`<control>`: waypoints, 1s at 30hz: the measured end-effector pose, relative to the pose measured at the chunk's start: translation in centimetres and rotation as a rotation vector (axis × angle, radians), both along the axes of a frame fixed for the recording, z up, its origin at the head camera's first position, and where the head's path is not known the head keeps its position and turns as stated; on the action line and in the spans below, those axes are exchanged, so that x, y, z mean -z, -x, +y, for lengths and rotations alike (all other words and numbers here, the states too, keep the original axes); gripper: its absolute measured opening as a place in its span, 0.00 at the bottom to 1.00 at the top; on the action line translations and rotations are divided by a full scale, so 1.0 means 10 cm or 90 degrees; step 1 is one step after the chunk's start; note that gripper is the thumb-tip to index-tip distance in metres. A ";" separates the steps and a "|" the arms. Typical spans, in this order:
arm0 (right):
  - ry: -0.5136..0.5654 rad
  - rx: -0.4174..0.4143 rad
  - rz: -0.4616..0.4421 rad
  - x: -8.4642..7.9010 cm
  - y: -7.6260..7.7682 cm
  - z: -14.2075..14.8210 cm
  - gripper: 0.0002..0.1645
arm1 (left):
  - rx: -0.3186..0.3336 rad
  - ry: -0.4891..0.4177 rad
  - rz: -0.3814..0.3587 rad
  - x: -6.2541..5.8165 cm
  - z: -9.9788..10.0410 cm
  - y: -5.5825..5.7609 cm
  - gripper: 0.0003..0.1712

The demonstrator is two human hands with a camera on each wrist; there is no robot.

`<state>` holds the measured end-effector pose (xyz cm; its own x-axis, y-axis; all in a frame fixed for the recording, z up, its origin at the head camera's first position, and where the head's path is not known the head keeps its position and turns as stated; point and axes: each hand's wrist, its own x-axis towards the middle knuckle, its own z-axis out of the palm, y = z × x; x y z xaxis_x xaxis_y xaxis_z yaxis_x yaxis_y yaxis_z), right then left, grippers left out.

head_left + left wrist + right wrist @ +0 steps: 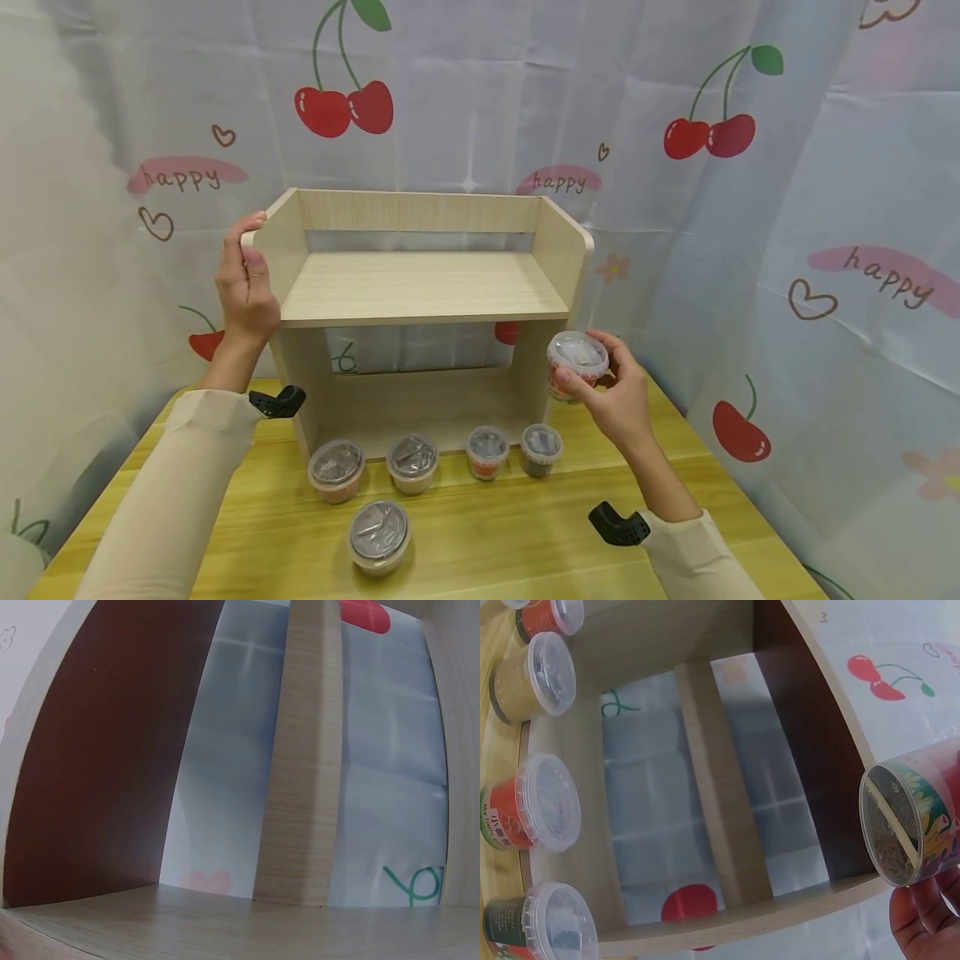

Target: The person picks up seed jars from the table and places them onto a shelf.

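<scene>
A pale wooden two-tier shelf (423, 286) stands on the table. My left hand (249, 287) grips the front edge of its left side panel near the top, fingers outside, thumb in front. My right hand (621, 392) holds a lidded plastic tub (577, 354) just in front of the shelf's right side, above the table. In the right wrist view that tub (937, 814) has a printed label, and its see-through bottom shows dark loose bits and a pale stick. Fingers (930, 907) lie against its side. The left wrist view shows the shelf's inside (304, 750) and no clear hand.
Several lidded tubs sit in a row before the shelf: one at left (337, 472), a pale one (413, 463), a red one (487, 452), a dark one (542, 450). Another tub (379, 537) stands nearer on the yellow wooden table (480, 558). A cherry-print curtain (465, 100) hangs behind.
</scene>
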<state>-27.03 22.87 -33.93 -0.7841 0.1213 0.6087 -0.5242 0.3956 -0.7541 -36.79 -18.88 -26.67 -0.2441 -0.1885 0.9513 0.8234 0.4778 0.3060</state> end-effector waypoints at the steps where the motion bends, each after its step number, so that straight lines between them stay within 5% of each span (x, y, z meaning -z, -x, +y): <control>1: 0.000 -0.001 0.001 0.00 0.00 0.00 0.38 | 0.001 0.000 0.001 0.00 0.00 0.00 0.19; 14: -0.005 0.003 -0.008 -0.09 0.05 -0.01 0.39 | 0.007 -0.003 0.002 -0.03 0.03 -0.04 0.19; 23: 0.009 -0.015 -0.018 -0.16 0.09 -0.08 0.39 | -0.011 -0.007 0.001 0.11 -0.16 0.24 0.24; 30: 0.027 -0.036 0.019 -0.27 0.15 -0.18 0.36 | -0.004 -0.015 -0.006 0.14 -0.19 0.30 0.25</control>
